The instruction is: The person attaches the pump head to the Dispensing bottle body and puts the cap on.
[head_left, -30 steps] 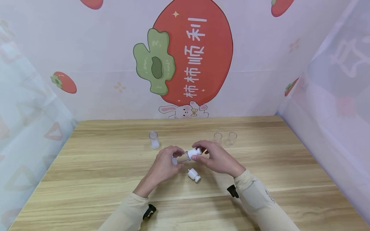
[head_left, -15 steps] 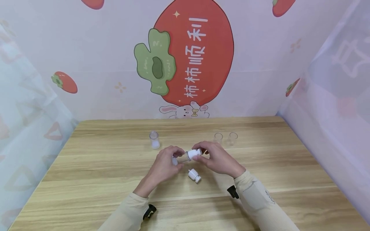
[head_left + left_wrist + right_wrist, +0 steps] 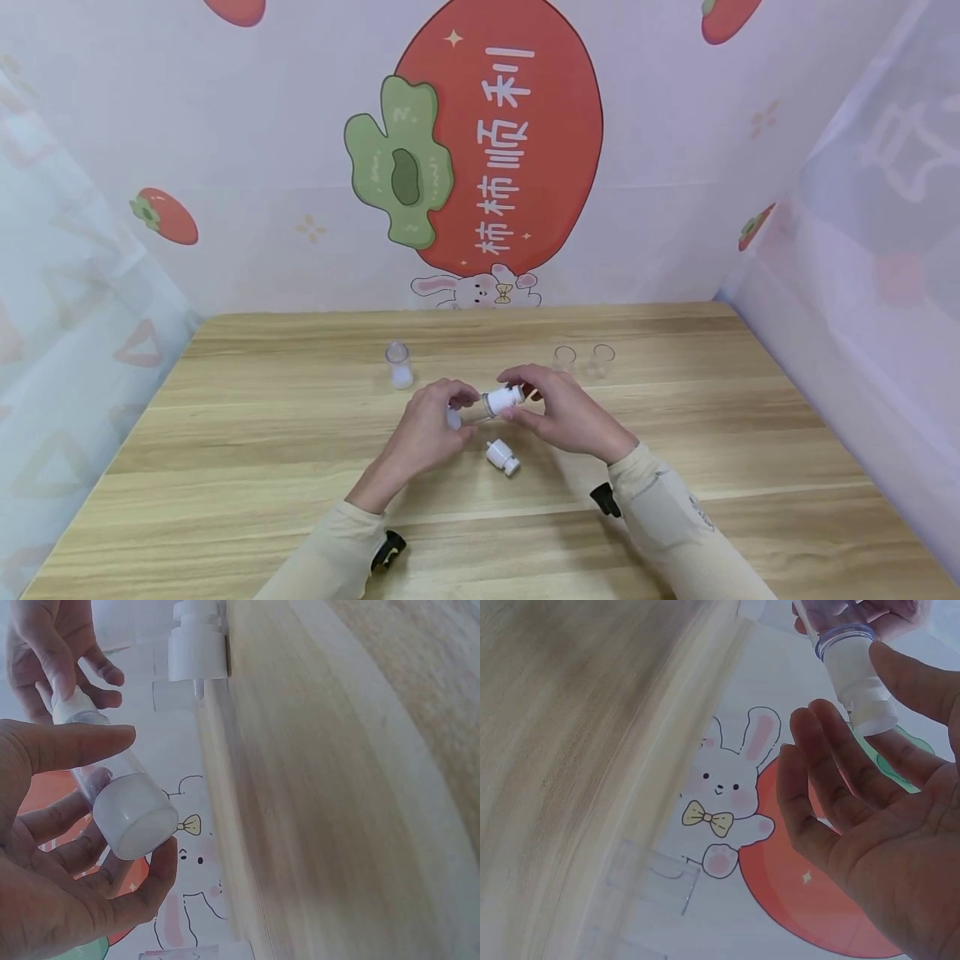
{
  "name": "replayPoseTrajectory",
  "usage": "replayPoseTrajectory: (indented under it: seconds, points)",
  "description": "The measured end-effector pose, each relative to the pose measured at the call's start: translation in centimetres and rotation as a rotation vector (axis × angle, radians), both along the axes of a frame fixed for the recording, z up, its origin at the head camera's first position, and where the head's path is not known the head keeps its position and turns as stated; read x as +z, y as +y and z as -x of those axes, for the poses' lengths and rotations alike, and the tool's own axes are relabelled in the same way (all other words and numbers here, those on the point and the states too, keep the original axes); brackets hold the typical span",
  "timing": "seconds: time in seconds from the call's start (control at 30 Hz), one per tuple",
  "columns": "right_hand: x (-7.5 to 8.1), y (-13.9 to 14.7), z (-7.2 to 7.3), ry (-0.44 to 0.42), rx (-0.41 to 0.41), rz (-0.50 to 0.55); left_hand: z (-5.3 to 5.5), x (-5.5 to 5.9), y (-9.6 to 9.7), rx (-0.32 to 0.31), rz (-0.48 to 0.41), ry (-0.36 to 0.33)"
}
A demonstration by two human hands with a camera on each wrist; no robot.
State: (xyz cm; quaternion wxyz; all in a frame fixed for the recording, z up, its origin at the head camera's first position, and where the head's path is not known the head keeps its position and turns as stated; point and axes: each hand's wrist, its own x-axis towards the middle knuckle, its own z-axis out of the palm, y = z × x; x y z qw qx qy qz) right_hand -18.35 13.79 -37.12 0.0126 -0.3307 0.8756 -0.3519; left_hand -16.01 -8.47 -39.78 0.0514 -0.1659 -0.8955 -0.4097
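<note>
Tilted between both hands, a clear pump bottle [image 3: 136, 817] with a whitish base has its white pump head [image 3: 853, 671] towards the right. My left hand [image 3: 429, 423] grips the bottle's body, thumb on one side and curled fingers on the other. With thumb and fingers, my right hand [image 3: 564, 414] holds the pump head; its other fingers are spread below it in the right wrist view. A second white pump head [image 3: 502, 457] lies on its side on the table, just below the held bottle in the head view.
A second clear bottle [image 3: 400, 367] with white at its base stands at the back left of the wooden table [image 3: 247, 433]. Two clear cup-like caps [image 3: 602, 360] stand behind my right hand. Printed cloth walls [image 3: 285, 125] enclose the back and both sides.
</note>
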Motion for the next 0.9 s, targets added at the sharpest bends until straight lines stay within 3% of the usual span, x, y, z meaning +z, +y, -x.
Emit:
replayPoseTrajectory:
  seconds: [0.63, 0.9]
  points:
    - [0.01, -0.17, 0.12, -0.043, -0.038, -0.016, 0.09, 0.01, -0.02, 0.001, 0.000, 0.011]
    - [-0.23, -0.03, 0.13, -0.010, 0.009, 0.019, 0.12, -0.12, 0.08, -0.004, -0.001, 0.013]
